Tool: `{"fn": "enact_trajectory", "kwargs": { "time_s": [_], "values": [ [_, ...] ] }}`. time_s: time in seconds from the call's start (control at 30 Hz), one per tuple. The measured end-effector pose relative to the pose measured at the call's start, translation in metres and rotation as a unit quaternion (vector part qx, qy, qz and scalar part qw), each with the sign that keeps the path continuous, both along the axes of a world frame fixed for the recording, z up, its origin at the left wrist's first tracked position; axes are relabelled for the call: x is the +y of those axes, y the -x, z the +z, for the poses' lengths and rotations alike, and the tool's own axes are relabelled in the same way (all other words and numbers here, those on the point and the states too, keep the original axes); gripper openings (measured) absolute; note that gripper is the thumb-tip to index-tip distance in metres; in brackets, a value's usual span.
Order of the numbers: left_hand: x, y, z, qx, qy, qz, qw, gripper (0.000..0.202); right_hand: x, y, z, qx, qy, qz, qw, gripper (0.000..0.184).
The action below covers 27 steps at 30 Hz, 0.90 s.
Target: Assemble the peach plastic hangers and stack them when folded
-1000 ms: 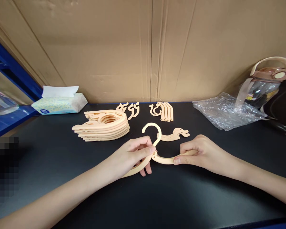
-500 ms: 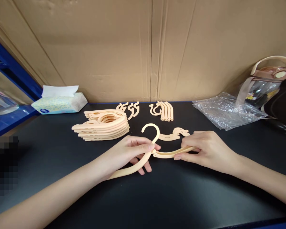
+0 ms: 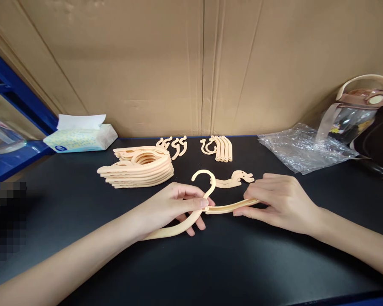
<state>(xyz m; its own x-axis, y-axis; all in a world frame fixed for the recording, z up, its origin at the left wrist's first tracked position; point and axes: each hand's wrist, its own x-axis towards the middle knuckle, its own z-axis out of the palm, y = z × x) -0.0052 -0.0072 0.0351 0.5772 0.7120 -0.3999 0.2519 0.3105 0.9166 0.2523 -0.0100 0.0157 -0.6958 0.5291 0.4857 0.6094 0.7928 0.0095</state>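
Observation:
A peach plastic hanger lies across the black table, hook pointing away from me. My left hand pinches it at the joint below the hook, over the left arm. My right hand grips the hanger's right arm, which sticks out sideways from the joint. Just behind the hook lies a loose animal-shaped hanger piece.
A stack of finished hangers sits at the left middle. Loose curved pieces and hook pieces lie near the cardboard wall. There is a tissue pack far left, a crumpled plastic bag and a water bottle at right.
The hanger's right arm has swung up from a drooping curve to nearly straight out sideways. My right hand rose with it; my left hand kept its pinch at the joint.

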Motion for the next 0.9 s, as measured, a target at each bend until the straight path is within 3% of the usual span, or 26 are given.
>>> {"fn": "enact_trajectory", "kwargs": {
  "time_s": [0.2, 0.47, 0.77, 0.9],
  "values": [
    [-0.0022, -0.0037, -0.0045, 0.035, -0.028, 0.006, 0.999, 0.034, -0.0017, 0.0007, -0.0003, 0.004, 0.042, 0.01, 0.999, 0.043],
    [-0.0025, -0.0057, -0.0042, 0.037, -0.05, 0.015, 0.998, 0.029, -0.0033, 0.0013, -0.0023, 0.034, 0.21, -0.012, 0.977, 0.047],
    [-0.0058, -0.0063, -0.0007, 0.057, -0.042, 0.017, 0.997, 0.039, -0.0022, 0.0029, -0.0039, 0.089, 0.39, -0.046, 0.916, 0.053],
    [-0.0066, -0.006, -0.0014, 0.068, -0.066, 0.013, 0.995, 0.039, -0.0003, 0.0035, -0.0048, 0.096, 0.434, -0.064, 0.893, 0.054]
  ]
}}
